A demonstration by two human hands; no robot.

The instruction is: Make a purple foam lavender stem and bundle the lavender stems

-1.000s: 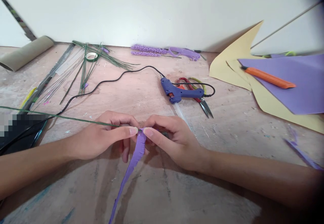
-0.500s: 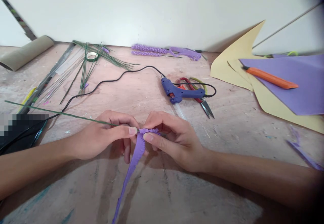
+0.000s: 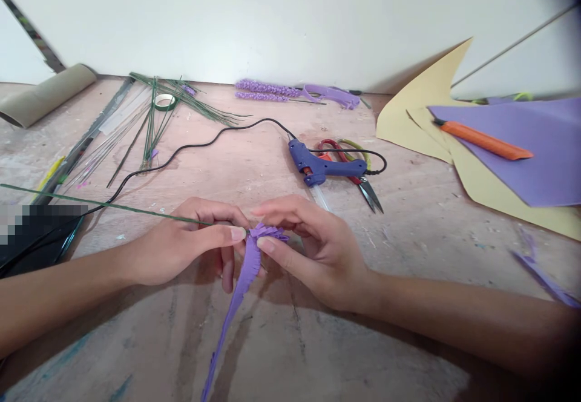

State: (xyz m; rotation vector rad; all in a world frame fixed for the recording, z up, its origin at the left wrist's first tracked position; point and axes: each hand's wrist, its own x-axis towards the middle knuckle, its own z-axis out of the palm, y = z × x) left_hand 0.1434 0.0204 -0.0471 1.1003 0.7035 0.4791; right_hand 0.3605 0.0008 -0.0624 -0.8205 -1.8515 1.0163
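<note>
Between thumb and fingers, my left hand (image 3: 200, 235) pinches a thin green floral wire (image 3: 109, 204) that stretches out to the left. A purple fringed paper strip (image 3: 247, 272) is wound around the wire's right end, its cut fringe spreading outward there. The strip's long tail hangs down towards the bottom edge. My right hand (image 3: 313, 244) has its thumb against the strip just below the wound part. Its index finger is lifted off, curved above the fringe; the fingers behind are partly hidden.
A blue glue gun (image 3: 318, 163) with a black cord lies beyond my hands, beside red-handled scissors (image 3: 370, 193). Green wires (image 3: 149, 123) and a tape roll (image 3: 165, 102) are back left. Finished purple stems (image 3: 265, 89) lie near the wall. An orange cutter (image 3: 488, 140) rests on purple sheet (image 3: 535, 172) at right.
My right index finger has lifted from the wound strip, and the fringe there has fanned out more. The wire has shifted slightly left. My left hand keeps its pinch.
</note>
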